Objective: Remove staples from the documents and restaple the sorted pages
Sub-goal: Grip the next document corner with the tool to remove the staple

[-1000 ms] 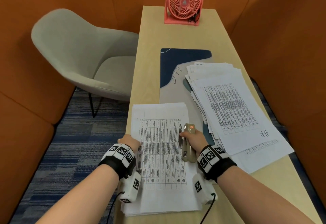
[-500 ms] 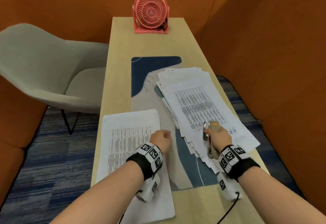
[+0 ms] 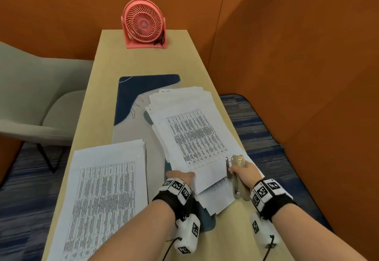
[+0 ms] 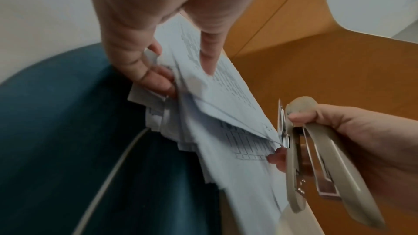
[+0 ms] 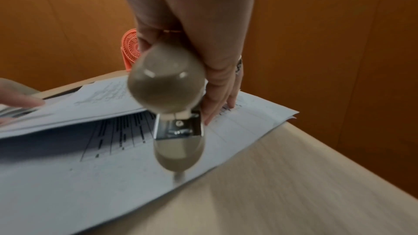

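Pinching loose white sheets (image 3: 196, 137): left hand (image 3: 181, 176) | right hand (image 3: 245, 173) gripping beige metal-hinged stapler (image 3: 238, 176)

Soft, even light is filling the head view, giving no hard shadows, and the wide lens is bowing the table (image 3: 141, 59) edges toward the frame borders. The printed tables are smearing into grey. In the left wrist view the hand (image 4: 144, 24) is looming large and soft-edged while the stapler (image 4: 316, 158) is showing fairly crisp. In the right wrist view the stapler's end (image 5: 166, 79) is sitting out of focus, glare is glinting off its metal, and motion blur is streaking the wood at lower right.
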